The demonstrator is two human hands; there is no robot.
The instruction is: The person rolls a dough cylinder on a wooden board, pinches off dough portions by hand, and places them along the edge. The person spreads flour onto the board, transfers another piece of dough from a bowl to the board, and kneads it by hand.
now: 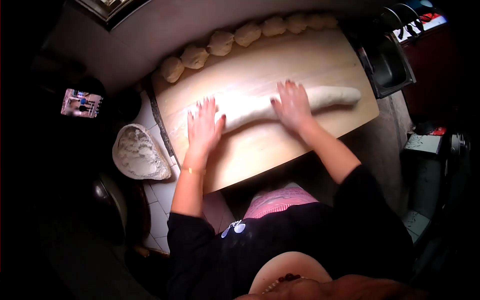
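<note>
The dough roll (250,111) lies on the wooden board (260,150), long axis running left to right, crosswise beneath the left hand (203,122) near its left end and the right hand (294,104) about mid-length, both palm-down, fingers extended, gripping nothing.

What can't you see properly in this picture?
In the head view:
- The parts of the dough roll under the left hand and right hand: the hands cover them.
- The bottom of the bowl: white powder hides it.
- The details on the bright screen: too small.
</note>
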